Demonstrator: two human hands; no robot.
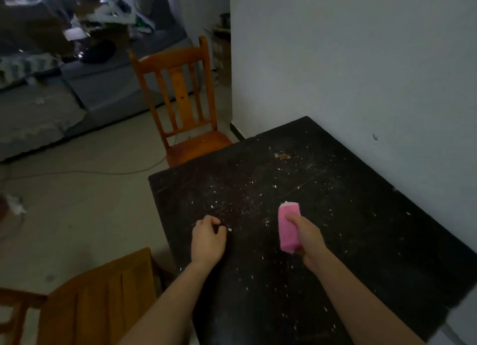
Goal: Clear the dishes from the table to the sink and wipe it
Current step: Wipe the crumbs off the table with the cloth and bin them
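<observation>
- Two wooden chairs: near chair at your lower left, far chair at the table's far end.
- Your left hand: over the table by its left edge, fingers curled in, nothing seen in them. One crumb just beside the fingertips.
- One pink cloth, folded, over mid-table; contact with the top can't be told.
- Your right hand: thumb on top, fingers wrapped round the cloth.
- One black table, right edge against the white wall; scattered crumbs, too many to count.

A home; cluttered sofa, wooden dining chair, crumb-strewn table.
</observation>
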